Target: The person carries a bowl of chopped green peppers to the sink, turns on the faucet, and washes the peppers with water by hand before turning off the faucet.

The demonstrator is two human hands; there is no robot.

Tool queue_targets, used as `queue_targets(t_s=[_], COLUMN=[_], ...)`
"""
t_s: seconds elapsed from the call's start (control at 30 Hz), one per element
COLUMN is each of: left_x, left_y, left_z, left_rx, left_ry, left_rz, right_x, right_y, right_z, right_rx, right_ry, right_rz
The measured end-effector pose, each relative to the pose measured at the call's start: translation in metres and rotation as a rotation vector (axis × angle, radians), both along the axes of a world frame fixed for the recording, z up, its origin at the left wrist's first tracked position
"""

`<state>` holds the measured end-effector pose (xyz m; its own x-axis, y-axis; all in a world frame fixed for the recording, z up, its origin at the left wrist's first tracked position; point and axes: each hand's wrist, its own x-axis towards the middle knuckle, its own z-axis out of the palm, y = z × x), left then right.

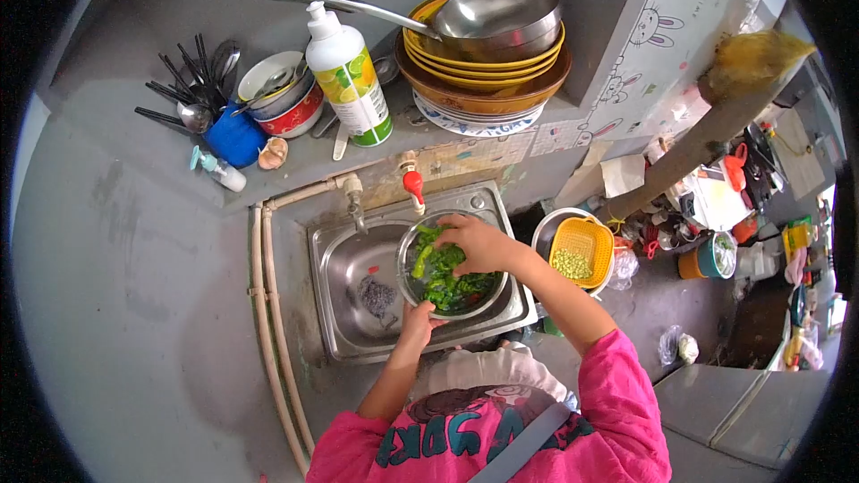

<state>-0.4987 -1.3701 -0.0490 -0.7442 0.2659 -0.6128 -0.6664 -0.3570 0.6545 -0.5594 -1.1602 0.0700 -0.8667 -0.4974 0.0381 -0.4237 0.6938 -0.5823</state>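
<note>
A round metal bowl [404,279] with water and green vegetables [445,284] in it is held over the right part of the steel sink [335,304]. My left hand [417,326] grips the bowl's near rim, its fingers partly hidden beneath. From the right, my right hand [477,244] reaches into the bowl with fingers curled round some of the greens. Just beyond the bowl is a tap with a red handle [412,186]. A dark mesh clump [377,297], perhaps a scouring pad or drain strainer, and a small red bit lie on the sink floor.
Above the sink, a ledge holds stacked yellow bowls [488,64], a metal pan [501,18], a soap bottle [352,80] and a blue utensil cup [234,137]. To the right, a yellow basket [586,237] of pale green pieces sits in a basin. Pipes [266,304] run along the left.
</note>
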Motion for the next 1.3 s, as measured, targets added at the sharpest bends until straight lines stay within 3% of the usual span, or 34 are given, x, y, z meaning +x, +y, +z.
queue_targets(t_s=[0.13, 0.37, 0.47, 0.6, 0.87, 1.0, 1.2, 1.3], left_x=[-0.001, -0.003, -0.002, -0.004, -0.01, -0.013, -0.011, -0.011], left_y=[-0.001, 0.0, 0.002, 0.002, -0.007, -0.006, -0.005, 0.0], left_z=[0.003, 0.017, 0.008, -0.004, -0.018, -0.018, -0.01, -0.002], left_rx=[0.019, -0.036, -0.049, -0.087, 0.0, 0.002, 0.022, -0.035], left_ry=[0.021, 0.044, -0.007, -0.03, 0.072, 0.047, 0.037, 0.001], left_rz=[-0.009, -0.057, -0.05, -0.044, -0.075, -0.05, -0.048, -0.044], right_x=[-0.008, 0.0, -0.007, -0.008, -0.027, -0.021, -0.021, -0.021], right_y=[-0.011, -0.06, -0.062, -0.052, -0.013, -0.011, -0.007, -0.004], right_z=[0.002, -0.043, -0.067, -0.04, -0.038, -0.027, -0.071, -0.063], right_rx=[0.238, 0.572, 0.515, 0.358, -0.179, -0.009, -0.35, -0.291], right_ry=[-0.248, -0.159, -0.161, 0.014, 0.111, -0.298, 0.027, -0.159], right_rz=[-0.09, 0.004, 0.008, -0.126, -0.324, -0.374, -0.206, -0.281])
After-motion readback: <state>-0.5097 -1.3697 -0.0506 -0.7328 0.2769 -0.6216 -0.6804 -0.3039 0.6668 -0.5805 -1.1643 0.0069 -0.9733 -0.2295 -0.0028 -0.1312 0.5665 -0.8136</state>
